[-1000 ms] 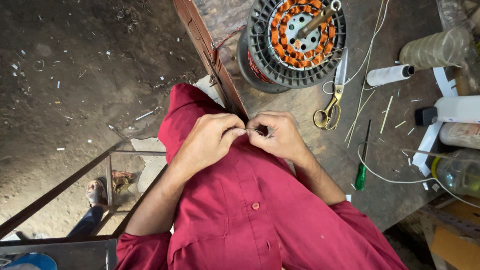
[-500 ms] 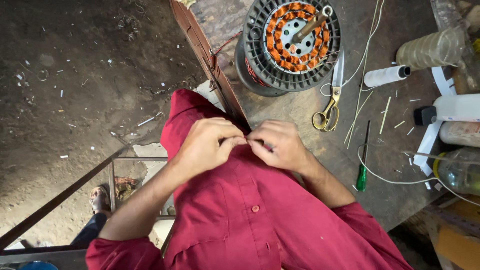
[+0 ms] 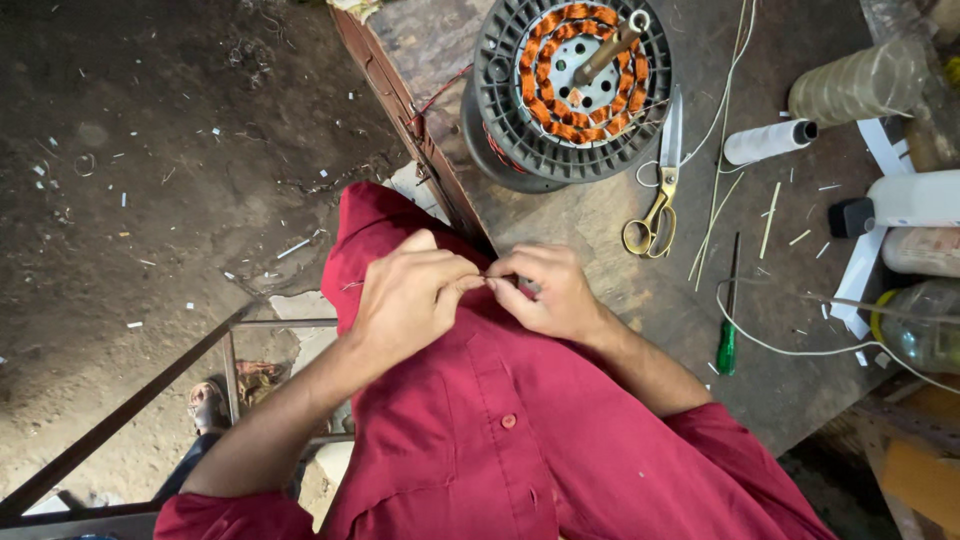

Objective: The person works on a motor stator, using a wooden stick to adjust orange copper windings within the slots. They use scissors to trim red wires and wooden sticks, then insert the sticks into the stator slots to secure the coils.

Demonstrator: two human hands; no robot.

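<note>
Both hands [image 3: 480, 295] pinching red shirt [image 3: 480, 440]

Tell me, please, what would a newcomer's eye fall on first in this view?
First, the two hands: the left hand and right hand meet fingertip to fingertip at the middle, pinching something too thin to make out, over a red shirt. Next, the round motor stator with orange copper windings, at the top on the worn workbench. To its right lie yellow-handled scissors, and lower down a green-handled screwdriver.
</note>
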